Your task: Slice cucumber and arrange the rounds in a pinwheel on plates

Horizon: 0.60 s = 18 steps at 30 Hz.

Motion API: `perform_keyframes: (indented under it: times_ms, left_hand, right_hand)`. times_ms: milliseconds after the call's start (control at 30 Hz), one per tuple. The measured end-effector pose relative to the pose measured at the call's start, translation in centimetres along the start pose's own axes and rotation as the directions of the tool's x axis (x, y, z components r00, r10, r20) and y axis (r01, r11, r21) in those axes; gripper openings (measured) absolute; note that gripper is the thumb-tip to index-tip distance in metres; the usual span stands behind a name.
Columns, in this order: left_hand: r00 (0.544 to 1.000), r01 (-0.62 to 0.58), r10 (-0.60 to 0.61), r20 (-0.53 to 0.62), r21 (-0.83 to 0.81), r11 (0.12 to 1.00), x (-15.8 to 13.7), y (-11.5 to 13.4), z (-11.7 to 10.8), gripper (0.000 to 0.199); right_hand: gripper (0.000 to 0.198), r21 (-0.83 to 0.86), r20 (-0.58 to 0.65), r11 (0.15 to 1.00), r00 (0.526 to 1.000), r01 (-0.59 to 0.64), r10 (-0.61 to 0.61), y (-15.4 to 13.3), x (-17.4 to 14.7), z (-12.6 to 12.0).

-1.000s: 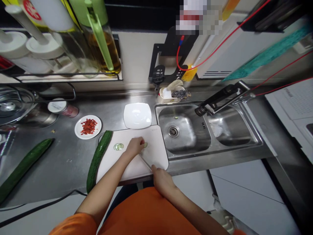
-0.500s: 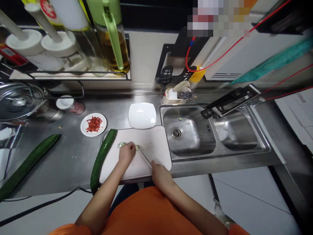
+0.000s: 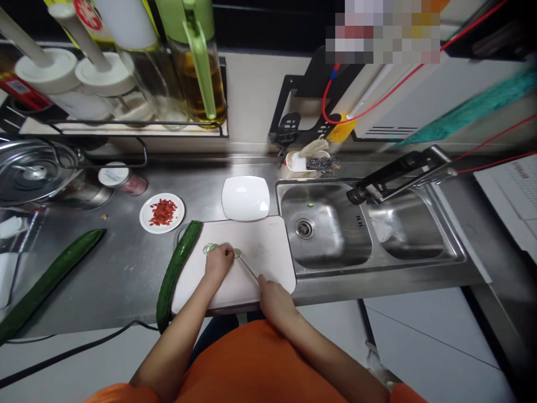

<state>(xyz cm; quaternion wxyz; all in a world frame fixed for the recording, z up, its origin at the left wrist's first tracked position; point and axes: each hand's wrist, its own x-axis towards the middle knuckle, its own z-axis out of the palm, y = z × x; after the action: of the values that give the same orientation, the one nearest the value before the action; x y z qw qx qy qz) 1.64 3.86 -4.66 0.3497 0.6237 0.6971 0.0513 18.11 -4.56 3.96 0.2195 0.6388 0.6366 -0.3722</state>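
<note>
Two whole cucumbers [image 3: 50, 282] [image 3: 178, 274], one knife [image 3: 250, 270]

Counting from the left, we find one cucumber on the steel counter [image 3: 113, 291], one white-lidded jar [image 3: 133, 183] and one round white plate [image 3: 161, 230] of red pieces [image 3: 163, 211], too many and too small for us to count. The second cucumber lies along the left edge of one cutting board [image 3: 268, 240]. On the board a few thin slices [image 3: 207, 248] overlap beside the left hand [image 3: 218, 262], whose fingers are drawn together next to one more slice [image 3: 237, 253]; we cannot tell whether they grip it. One square white dish [image 3: 245, 198] sits at the board's far edge. The knife points at that single slice, its handle wrapped in the closed right hand [image 3: 277, 299]. Farther right we count two sink basins [image 3: 331, 246] [image 3: 419, 240], the left one holding one green bit [image 3: 310, 205].

As for writing, we see a red round emblem [image 3: 88, 14] at upper left, print on the jar's lid and a faint mark at the board's upper right corner, none of which we can read
</note>
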Motion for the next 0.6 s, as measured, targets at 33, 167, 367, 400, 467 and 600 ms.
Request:
perform_keyframes:
  times_ms: [33,167,367,400,467,600]
  left_hand:
    - [1.0,0.0,0.0,0.001,0.001,1.0,0.0,0.0,0.0,0.017]
    - [1.0,0.0,0.0,-0.002,-0.006,1.0,0.1,-0.1,0.0,0.016]
    - [1.0,0.009,-0.009,0.0,-0.066,0.998,-0.1,0.3,-0.4,0.015]
    - [1.0,0.008,-0.008,0.002,-0.071,0.997,-0.2,0.4,-0.5,0.014]
    - [1.0,0.016,-0.016,0.0,-0.076,0.997,-0.3,0.1,-1.0,0.013]
    - [0.994,0.073,-0.08,-0.072,-0.092,0.993,-0.7,-1.5,-2.8,0.015]
  right_hand:
    - [0.04,0.007,-0.003,1.0,1.0,0.006,-0.006,-0.1,0.0,0.0]
    - [0.042,0.035,-0.001,0.999,1.0,0.01,-0.01,-0.3,0.1,-0.1]
    - [0.041,0.04,0.023,0.999,1.0,-0.001,0.0,-0.1,-0.4,-0.1]
    - [0.04,0.037,0.03,0.999,1.0,-0.007,0.006,0.1,-0.6,-0.1]
    - [0.04,0.034,0.048,0.999,0.999,-0.022,0.021,0.6,-0.9,0.1]
    - [0.041,0.035,0.065,0.999,0.997,-0.039,0.036,1.5,-1.3,0.5]
